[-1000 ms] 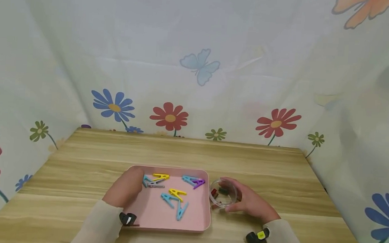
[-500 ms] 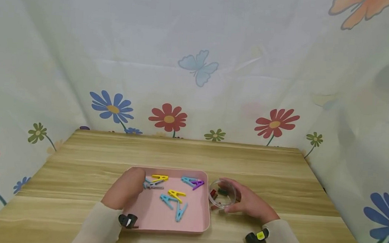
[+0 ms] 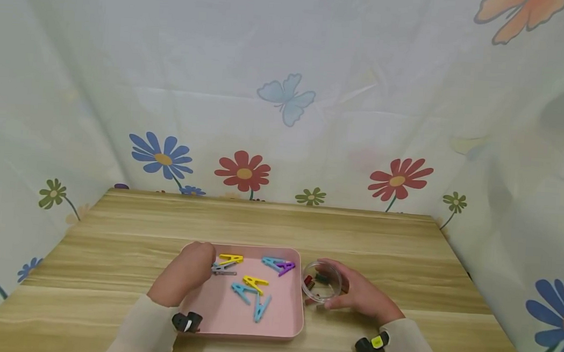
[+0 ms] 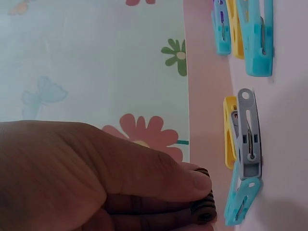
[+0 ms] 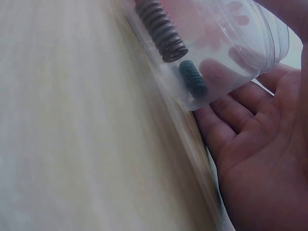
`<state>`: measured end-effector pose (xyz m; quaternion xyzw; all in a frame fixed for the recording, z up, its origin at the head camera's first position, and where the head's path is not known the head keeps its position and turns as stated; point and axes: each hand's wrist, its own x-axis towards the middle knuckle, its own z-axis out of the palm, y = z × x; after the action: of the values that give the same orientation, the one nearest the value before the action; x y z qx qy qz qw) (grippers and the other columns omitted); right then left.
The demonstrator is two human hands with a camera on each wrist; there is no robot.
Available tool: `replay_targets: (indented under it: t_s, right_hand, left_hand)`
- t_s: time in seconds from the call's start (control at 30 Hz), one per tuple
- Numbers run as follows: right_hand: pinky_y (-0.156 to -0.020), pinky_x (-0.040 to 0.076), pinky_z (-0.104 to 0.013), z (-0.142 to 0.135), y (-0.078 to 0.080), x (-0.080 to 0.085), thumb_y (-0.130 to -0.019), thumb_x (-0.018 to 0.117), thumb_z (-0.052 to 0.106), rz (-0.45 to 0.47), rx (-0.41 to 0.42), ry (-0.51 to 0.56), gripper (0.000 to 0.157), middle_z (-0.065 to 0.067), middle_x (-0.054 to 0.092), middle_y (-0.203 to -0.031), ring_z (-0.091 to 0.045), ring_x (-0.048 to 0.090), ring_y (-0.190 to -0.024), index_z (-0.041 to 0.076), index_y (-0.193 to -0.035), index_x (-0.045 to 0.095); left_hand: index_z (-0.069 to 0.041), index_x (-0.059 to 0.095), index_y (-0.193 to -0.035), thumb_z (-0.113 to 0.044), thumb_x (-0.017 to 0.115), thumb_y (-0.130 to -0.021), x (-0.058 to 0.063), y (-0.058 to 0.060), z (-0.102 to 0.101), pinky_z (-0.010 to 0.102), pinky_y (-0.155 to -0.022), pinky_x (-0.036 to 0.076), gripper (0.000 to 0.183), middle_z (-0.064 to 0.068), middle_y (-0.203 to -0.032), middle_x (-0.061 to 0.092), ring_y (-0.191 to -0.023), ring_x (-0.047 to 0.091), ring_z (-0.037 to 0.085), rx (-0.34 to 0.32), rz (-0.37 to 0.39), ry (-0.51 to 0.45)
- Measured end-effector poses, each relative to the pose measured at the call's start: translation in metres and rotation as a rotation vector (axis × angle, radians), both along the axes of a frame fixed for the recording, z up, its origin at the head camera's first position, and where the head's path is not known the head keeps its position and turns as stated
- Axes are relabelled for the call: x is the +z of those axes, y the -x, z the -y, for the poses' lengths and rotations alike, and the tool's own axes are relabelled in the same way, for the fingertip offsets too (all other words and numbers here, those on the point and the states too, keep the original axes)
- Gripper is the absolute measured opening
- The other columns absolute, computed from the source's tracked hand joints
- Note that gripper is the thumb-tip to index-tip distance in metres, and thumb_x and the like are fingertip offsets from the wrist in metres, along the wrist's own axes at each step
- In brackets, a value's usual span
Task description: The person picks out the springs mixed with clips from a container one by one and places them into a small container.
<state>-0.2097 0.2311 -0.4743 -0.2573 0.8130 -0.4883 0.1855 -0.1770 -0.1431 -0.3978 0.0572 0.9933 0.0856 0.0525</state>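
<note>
My left hand (image 3: 185, 273) is over the left side of the pink tray (image 3: 275, 326). In the left wrist view its thumb and fingers pinch a dark coil spring (image 4: 204, 208), near a grey clothespin (image 4: 249, 139) and a light blue clothespin (image 4: 242, 199). To the tray's right, my right hand (image 3: 364, 294) is curled round a clear plastic jar (image 3: 324, 294) on the table. Inside the jar are a brown-looking spring (image 5: 161, 31) and a green spring (image 5: 193, 79), plus a red one (image 3: 309, 280).
More clothespins lie in the tray: a yellow one (image 3: 255, 283), a purple one (image 3: 286, 268), and several blue ones. The wooden table (image 3: 279, 224) reaches back to a flower-printed curtain (image 3: 198, 111).
My left hand has shifted slightly to the right and its fingers appear higher inside the tray. The right hand and the jar have stayed in place.
</note>
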Motion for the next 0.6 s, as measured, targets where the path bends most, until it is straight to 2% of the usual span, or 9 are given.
replay_targets:
  t_s: [0.27, 0.43, 0.6]
  right_hand:
    - [-0.105, 0.027, -0.008, 0.0, 0.0, 0.0, -0.074, 0.083, 0.03, -0.008, -0.003, -0.005, 0.084, 0.005, 0.047, -0.148, -0.02, 0.038, -0.141, 0.033, -0.145, 0.037]
    - [-0.105, 0.027, -0.008, 0.0, 0.0, 0.0, -0.074, 0.084, 0.03, -0.012, 0.002, -0.002, 0.087, 0.005, 0.047, -0.147, -0.02, 0.039, -0.141, 0.027, -0.147, 0.037]
    - [-0.105, 0.028, -0.008, 0.0, 0.0, 0.0, -0.074, 0.083, 0.029, -0.012, 0.006, 0.003, 0.087, 0.005, 0.047, -0.148, -0.02, 0.038, -0.141, 0.026, -0.147, 0.036]
  left_hand:
    - [-0.003, 0.073, -0.1, 0.004, 0.068, -0.083, 0.004, 0.0, -0.006, 0.032, -0.071, 0.053, 0.019, 0.008, -0.093, 0.07, -0.074, 0.054, 0.018, 0.017, 0.015, 0.009]
    - [-0.007, 0.075, -0.099, -0.001, 0.07, -0.083, 0.005, -0.003, -0.011, 0.033, -0.073, 0.053, 0.018, 0.004, -0.091, 0.072, -0.073, 0.056, 0.016, -0.009, -0.026, 0.061]
    - [-0.011, 0.076, -0.096, -0.004, 0.07, -0.083, 0.008, -0.005, -0.016, 0.03, -0.067, 0.049, 0.016, 0.001, -0.089, 0.073, -0.069, 0.054, 0.014, -0.023, -0.066, 0.069]
